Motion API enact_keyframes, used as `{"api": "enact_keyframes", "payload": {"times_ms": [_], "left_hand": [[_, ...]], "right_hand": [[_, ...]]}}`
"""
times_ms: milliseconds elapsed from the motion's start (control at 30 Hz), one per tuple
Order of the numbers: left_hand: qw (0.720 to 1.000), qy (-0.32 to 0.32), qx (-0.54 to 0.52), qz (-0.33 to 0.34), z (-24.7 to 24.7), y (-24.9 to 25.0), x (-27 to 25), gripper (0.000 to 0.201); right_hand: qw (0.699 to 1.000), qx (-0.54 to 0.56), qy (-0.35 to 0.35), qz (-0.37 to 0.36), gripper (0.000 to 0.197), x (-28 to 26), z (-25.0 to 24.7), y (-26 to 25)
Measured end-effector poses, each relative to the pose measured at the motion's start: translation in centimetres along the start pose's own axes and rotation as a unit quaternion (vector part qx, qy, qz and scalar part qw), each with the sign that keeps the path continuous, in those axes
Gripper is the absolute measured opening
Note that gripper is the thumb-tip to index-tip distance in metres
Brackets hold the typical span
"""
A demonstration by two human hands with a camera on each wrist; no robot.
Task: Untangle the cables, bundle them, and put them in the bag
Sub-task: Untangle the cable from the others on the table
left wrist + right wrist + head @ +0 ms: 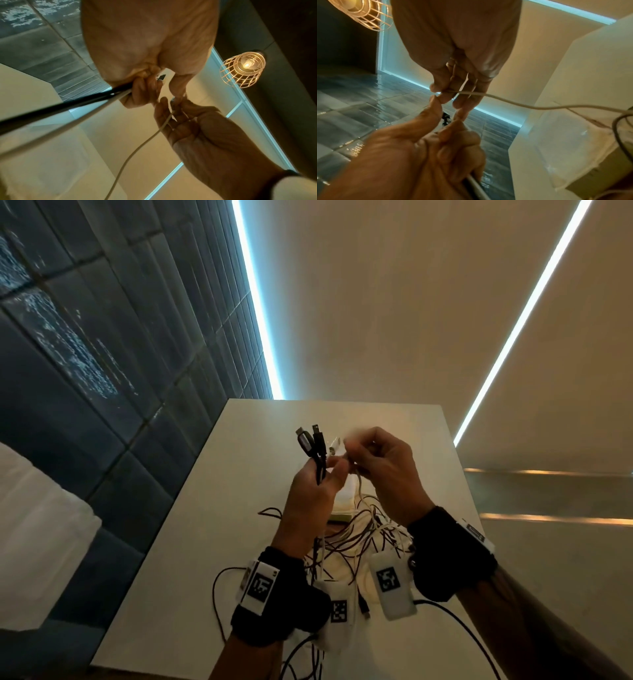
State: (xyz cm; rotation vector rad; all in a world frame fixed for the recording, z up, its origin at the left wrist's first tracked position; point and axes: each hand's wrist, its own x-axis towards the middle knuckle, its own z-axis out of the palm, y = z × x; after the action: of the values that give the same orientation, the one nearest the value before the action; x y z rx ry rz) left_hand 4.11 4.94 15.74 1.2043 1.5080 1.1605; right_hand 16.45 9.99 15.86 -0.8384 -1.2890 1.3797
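Both hands are raised above a white table (pixel 239 474). My left hand (pixel 323 474) grips a few dark cables (pixel 310 443) with their plugs sticking up, and a white one beside them. In the left wrist view its fingers (pixel 140 93) curl round the black cables (pixel 68 105). My right hand (pixel 359 455) pinches a thin white cable (pixel 358 484) close to the left thumb. That white cable (pixel 522 104) trails from the right fingertips (pixel 443 93) down toward the table. A tangle of dark and white cables (pixel 356 537) lies below the hands. A pale translucent bag (pixel 573 148) sits under it.
Dark tiled wall (pixel 85 371) runs along the table's left side, with a white cushion (pixel 30 525) at lower left. A caged lamp (pixel 243 67) hangs overhead. Loose cable ends (pixel 219 604) reach the table's near edge.
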Motion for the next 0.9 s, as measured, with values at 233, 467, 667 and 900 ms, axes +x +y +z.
{"api": "enact_keyframes", "payload": {"times_ms": [233, 467, 667, 900], "left_hand": [[0.998, 0.005, -0.02, 0.051, -0.1, -1.2, 0.0, 0.03], [0.975, 0.029, -0.218, -0.002, -0.6, -1.6, 0.2, 0.024], [0.963, 0.09, -0.254, 0.018, -1.8, -1.0, 1.0, 0.031], [0.912, 0.044, -0.407, -0.007, -3.5, 0.6, 1.4, 0.035]], "right_hand": [[0.999, 0.008, -0.019, -0.034, 0.011, 0.1, 1.3, -0.6], [1.0, -0.031, 0.002, 0.0, 0.034, -0.4, 0.3, 1.9], [0.989, -0.096, -0.104, 0.041, 0.027, -2.4, 0.5, 4.5], [0.983, -0.053, -0.163, 0.068, 0.024, -3.0, 2.4, 5.0]]}}
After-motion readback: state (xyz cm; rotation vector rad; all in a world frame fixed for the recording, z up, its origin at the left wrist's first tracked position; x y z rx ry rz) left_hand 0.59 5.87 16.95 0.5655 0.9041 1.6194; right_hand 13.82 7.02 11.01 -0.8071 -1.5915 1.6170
